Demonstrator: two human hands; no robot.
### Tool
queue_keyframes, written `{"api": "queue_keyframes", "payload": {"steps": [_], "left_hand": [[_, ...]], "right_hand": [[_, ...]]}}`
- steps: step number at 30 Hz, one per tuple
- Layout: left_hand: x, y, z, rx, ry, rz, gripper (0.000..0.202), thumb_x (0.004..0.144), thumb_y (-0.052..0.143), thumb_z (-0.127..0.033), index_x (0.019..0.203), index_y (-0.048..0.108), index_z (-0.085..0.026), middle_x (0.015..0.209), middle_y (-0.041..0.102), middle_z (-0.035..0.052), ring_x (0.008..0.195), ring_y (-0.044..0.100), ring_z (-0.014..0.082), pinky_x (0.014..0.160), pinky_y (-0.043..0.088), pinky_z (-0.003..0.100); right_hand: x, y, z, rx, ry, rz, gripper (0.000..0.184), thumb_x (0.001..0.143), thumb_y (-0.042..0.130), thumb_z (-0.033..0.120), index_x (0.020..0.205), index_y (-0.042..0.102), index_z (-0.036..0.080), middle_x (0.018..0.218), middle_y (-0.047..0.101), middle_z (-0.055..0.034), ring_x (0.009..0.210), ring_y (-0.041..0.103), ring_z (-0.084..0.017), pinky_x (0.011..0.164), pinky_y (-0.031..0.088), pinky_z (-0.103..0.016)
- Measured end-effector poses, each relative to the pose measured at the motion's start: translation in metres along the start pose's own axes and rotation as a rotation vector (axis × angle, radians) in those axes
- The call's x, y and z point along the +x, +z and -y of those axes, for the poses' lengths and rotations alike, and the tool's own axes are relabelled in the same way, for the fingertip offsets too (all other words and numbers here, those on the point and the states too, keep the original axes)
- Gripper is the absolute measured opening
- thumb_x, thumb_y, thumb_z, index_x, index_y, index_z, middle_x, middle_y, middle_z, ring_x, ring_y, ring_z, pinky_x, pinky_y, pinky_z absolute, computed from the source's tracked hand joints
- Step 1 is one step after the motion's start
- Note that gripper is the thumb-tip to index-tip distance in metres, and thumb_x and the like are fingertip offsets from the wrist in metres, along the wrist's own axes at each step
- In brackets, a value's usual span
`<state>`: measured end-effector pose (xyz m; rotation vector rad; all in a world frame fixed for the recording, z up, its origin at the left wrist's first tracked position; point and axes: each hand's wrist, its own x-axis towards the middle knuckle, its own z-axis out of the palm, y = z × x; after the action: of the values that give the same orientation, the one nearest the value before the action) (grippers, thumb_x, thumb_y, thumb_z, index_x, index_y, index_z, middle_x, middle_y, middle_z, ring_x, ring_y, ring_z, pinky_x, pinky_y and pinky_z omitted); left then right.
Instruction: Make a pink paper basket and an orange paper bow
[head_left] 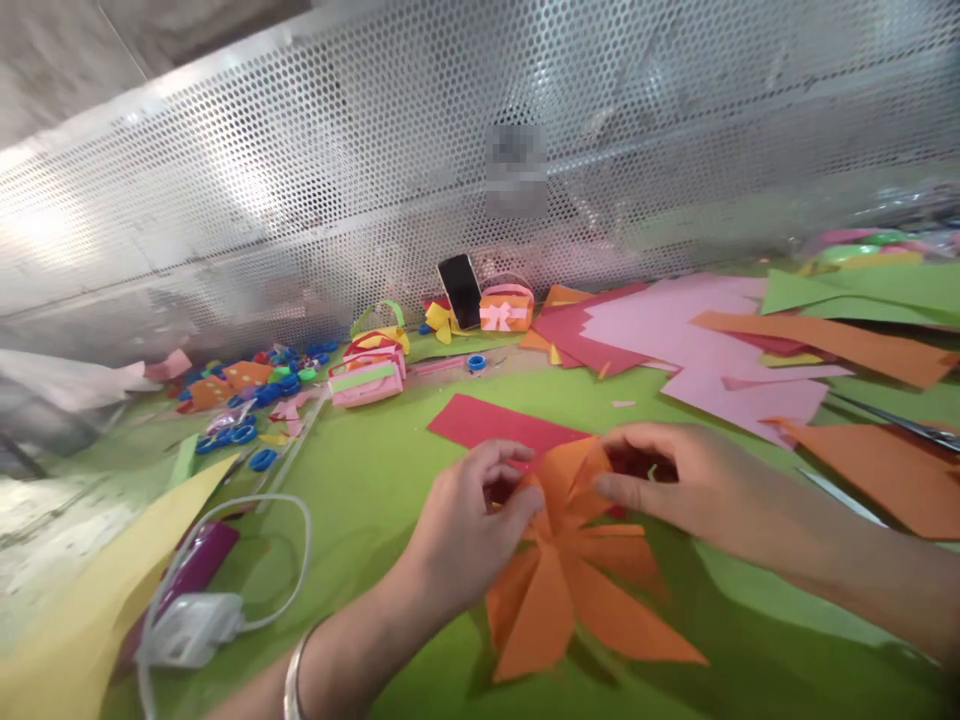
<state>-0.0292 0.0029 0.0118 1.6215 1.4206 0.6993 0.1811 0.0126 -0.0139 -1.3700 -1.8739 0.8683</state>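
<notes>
An orange paper flower (pixel 551 580) with several long pointed petals is held just above the green table, its lower petals spread toward me. My left hand (pixel 480 510) pinches an upper petal between thumb and fingers on the left side. On the other side, my right hand (pixel 660 475) is closed on another upper petal, thumb in front. Some of the petal edges are covered by my fingers. Behind the flower lies a red paper strip (pixel 487 420), partly hidden by the flower and my left hand.
Pink sheets (pixel 675 320) and orange sheets (pixel 877 470) lie to the right with scissors (pixel 900 420). At the back stand small paper baskets (pixel 367 375) and a phone (pixel 459 290). Blue-handled scissors (pixel 244 430), a white charger (pixel 195 625) and yellow paper (pixel 97 610) lie left.
</notes>
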Motion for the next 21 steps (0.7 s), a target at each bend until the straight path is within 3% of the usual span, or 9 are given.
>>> {"api": "queue_keyframes", "payload": {"steps": [5, 8, 11, 14, 17, 21], "left_hand": [[-0.005, 0.007, -0.001, -0.092, -0.095, 0.135, 0.042, 0.07, 0.063, -0.021, 0.112, 0.06, -0.014, 0.075, 0.061, -0.0015, 0.065, 0.056, 0.012, 0.06, 0.044, 0.024], [-0.005, 0.009, 0.002, -0.07, -0.064, 0.146, 0.028, 0.069, 0.066, -0.027, 0.094, 0.064, -0.014, 0.074, 0.062, 0.0, 0.064, 0.055, 0.0125, 0.059, 0.043, 0.024], [0.0, 0.009, 0.006, -0.029, -0.02, 0.141, 0.01, 0.068, 0.06, -0.021, 0.078, 0.06, -0.016, 0.072, 0.065, 0.0012, 0.065, 0.058, 0.0137, 0.06, 0.044, 0.025], [0.007, 0.004, 0.013, -0.009, 0.011, 0.119, 0.011, 0.069, 0.057, -0.02, 0.079, 0.059, -0.018, 0.074, 0.067, 0.0015, 0.071, 0.064, 0.0168, 0.065, 0.048, 0.027], [0.018, -0.005, 0.025, 0.086, 0.073, 0.057, 0.011, 0.07, 0.06, -0.03, 0.072, 0.061, -0.02, 0.071, 0.068, 0.0009, 0.07, 0.066, 0.0199, 0.066, 0.051, 0.029], [0.04, -0.015, 0.042, 0.133, 0.009, -0.03, 0.027, 0.064, 0.066, -0.044, 0.076, 0.067, -0.02, 0.075, 0.073, 0.0035, 0.066, 0.068, 0.024, 0.059, 0.051, 0.031]], "right_hand": [[-0.003, 0.001, 0.009, -0.058, -0.054, -0.064, 0.027, 0.082, 0.055, 0.041, 0.063, 0.063, 0.023, 0.056, 0.058, 0.0023, 0.052, 0.048, -0.013, 0.047, 0.037, -0.026], [-0.002, 0.005, 0.006, -0.06, -0.091, -0.079, 0.025, 0.08, 0.055, 0.038, 0.062, 0.063, 0.023, 0.059, 0.06, 0.0018, 0.056, 0.051, -0.014, 0.051, 0.041, -0.027], [-0.001, 0.006, 0.004, -0.072, -0.122, -0.057, 0.02, 0.083, 0.055, 0.035, 0.073, 0.068, 0.023, 0.07, 0.067, 0.0005, 0.062, 0.058, -0.014, 0.056, 0.045, -0.027], [0.004, -0.004, 0.014, -0.152, -0.167, -0.068, 0.019, 0.086, 0.057, 0.029, 0.091, 0.071, 0.018, 0.083, 0.073, -0.0036, 0.069, 0.063, -0.014, 0.061, 0.049, -0.026], [0.012, -0.038, 0.03, -0.289, -0.181, -0.099, 0.013, 0.086, 0.061, 0.024, 0.092, 0.072, 0.019, 0.089, 0.074, -0.0006, 0.074, 0.064, -0.011, 0.066, 0.049, -0.022], [0.006, -0.117, 0.03, -0.531, -0.093, -0.161, 0.014, 0.086, 0.063, 0.03, 0.093, 0.075, 0.025, 0.09, 0.074, 0.0038, 0.077, 0.065, -0.01, 0.072, 0.048, -0.022]]}}
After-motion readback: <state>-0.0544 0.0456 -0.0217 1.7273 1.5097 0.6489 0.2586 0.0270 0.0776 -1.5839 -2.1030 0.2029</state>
